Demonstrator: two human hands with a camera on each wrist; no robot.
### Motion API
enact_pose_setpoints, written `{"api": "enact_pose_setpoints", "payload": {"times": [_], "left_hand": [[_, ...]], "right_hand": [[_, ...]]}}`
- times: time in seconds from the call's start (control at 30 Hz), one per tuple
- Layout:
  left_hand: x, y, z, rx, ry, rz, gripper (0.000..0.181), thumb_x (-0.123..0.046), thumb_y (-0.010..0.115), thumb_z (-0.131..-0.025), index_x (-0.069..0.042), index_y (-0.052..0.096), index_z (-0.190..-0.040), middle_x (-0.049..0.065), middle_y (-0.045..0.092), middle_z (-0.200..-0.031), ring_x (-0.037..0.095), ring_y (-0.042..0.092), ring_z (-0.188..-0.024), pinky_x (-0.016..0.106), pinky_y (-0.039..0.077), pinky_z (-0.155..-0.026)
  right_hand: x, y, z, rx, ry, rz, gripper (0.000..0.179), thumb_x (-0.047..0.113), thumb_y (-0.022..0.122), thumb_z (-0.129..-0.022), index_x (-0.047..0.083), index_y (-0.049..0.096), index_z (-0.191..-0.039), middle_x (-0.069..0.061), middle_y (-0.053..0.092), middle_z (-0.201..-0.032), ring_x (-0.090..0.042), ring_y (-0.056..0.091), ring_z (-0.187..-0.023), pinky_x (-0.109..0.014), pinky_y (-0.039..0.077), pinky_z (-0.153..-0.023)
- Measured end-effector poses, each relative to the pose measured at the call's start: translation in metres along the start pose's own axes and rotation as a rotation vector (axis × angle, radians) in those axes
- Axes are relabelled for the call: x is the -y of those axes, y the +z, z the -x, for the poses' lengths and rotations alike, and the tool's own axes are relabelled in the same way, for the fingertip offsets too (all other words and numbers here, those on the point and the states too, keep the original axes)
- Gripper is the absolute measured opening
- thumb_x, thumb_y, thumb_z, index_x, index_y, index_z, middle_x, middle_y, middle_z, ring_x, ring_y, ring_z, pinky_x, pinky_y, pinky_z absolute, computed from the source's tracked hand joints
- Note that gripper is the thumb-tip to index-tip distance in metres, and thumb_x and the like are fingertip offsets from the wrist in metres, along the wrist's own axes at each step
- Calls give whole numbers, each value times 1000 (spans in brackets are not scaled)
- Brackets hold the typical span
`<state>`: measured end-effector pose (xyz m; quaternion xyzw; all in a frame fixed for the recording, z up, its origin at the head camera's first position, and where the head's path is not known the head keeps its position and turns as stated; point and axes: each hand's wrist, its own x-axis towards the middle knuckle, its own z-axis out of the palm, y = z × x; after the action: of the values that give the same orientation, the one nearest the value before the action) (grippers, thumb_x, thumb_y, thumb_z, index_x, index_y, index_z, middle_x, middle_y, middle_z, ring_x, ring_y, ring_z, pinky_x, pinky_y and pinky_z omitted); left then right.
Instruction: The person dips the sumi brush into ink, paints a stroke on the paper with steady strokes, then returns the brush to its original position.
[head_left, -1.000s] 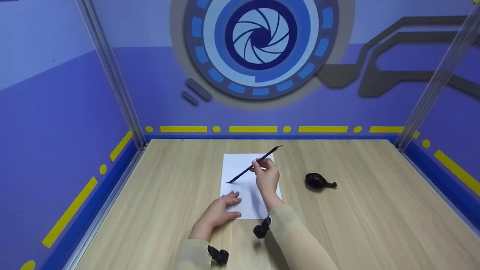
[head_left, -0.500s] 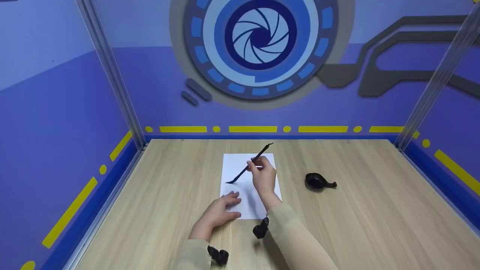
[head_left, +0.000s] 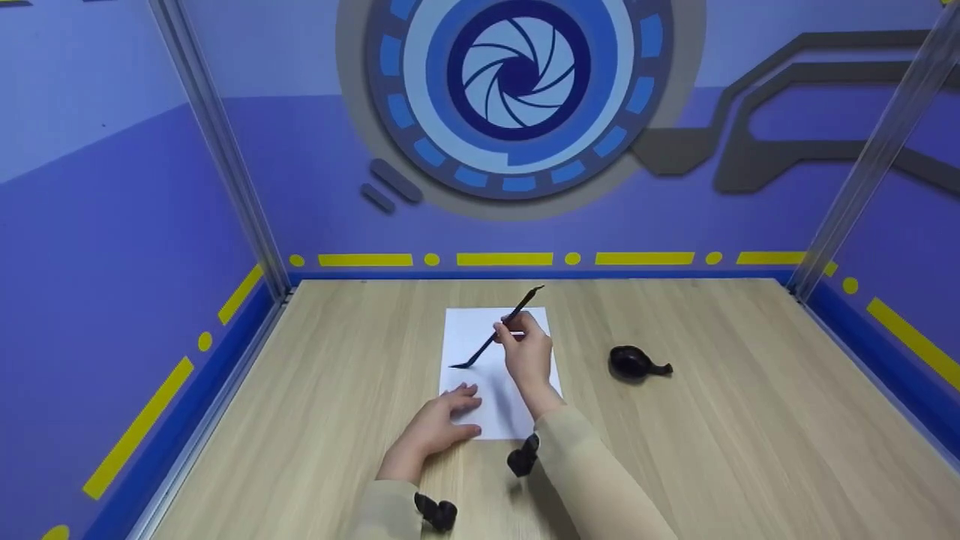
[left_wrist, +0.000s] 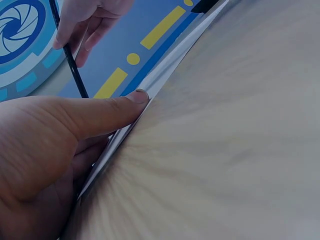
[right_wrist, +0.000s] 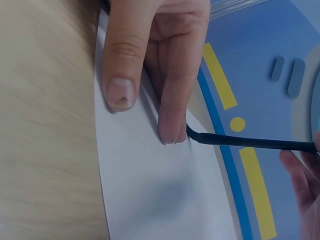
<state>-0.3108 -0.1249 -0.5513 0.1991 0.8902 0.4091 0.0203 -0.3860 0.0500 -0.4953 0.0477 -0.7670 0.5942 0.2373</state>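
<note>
A slim dark brush (head_left: 495, 336) is pinched between the thumb and fingers of my right hand (head_left: 529, 360). It slants up to the right, and its bent black tip is down at the left part of a white sheet of paper (head_left: 491, 416). My left hand (head_left: 435, 427) rests on the lower left of the sheet with fingers spread, thumb (left_wrist: 112, 112) along the near edge. In the right wrist view the brush (right_wrist: 240, 140) bends at its tip, beyond the left hand's fingers (right_wrist: 172, 110). The right hand's fingers (right_wrist: 305, 185) show at that view's edge.
On the wooden table (head_left: 735, 420), right of the paper, lies a small round black object (head_left: 631, 363) with a short stem pointing right. Blue printed panels (head_left: 150, 247) enclose the table at the left, back and right. A black wrist camera (head_left: 523, 457) sits at the right cuff.
My right hand has shifted slightly left with the brush. The brush stands steeper, and its tip now bends against the paper. The left hand stays in place.
</note>
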Motion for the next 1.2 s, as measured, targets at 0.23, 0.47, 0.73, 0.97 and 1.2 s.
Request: {"api": "enact_pose_setpoints", "payload": {"times": [0.23, 0.47, 0.73, 0.97, 1.2], "left_hand": [[0, 0, 0, 4, -11, 3, 50, -17, 78, -89, 2, 66, -134, 16, 54, -154, 40, 43, -149, 61, 32, -124], [1, 0, 0, 3, -12, 3, 50, -17, 78, -89, 2, 65, -134, 16, 53, -155, 40, 42, -150, 61, 32, -123], [0, 0, 1, -2, -7, -9, 50, -17, 78, -89, 2, 66, -134, 16, 54, -154, 40, 42, -149, 61, 32, -123], [0, 0, 0, -2, -15, 8, 50, -16, 78, -89, 2, 65, -134, 17, 53, -155, 40, 42, -150, 61, 31, -124], [-1, 0, 1, -2, -22, 17, 50, -15, 78, -89, 2, 65, -134, 17, 53, -155, 40, 41, -150, 62, 30, -124]], "right_hand": [[1, -3, 0, 15, 7, 15, 12, 13, 75, -94, 3, 69, -99, -13, 77, -90, -28, 79, -77, -38, 66, -75], [0, -6, -2, 7, -3, 29, 8, 8, 74, -94, 4, 68, -97, -12, 76, -87, -27, 78, -76, -37, 65, -73], [-1, -10, -5, 12, 8, 33, 9, 10, 74, -94, 3, 68, -97, -14, 76, -89, -28, 79, -77, -38, 66, -75], [-2, -15, -7, 17, 18, 49, 11, 12, 73, -95, 3, 68, -98, -14, 75, -91, -30, 79, -79, -40, 65, -76], [-3, -20, -8, 18, 0, 70, 9, 9, 72, -96, 3, 67, -98, -15, 74, -90, -28, 78, -77, -39, 65, -73]]}}
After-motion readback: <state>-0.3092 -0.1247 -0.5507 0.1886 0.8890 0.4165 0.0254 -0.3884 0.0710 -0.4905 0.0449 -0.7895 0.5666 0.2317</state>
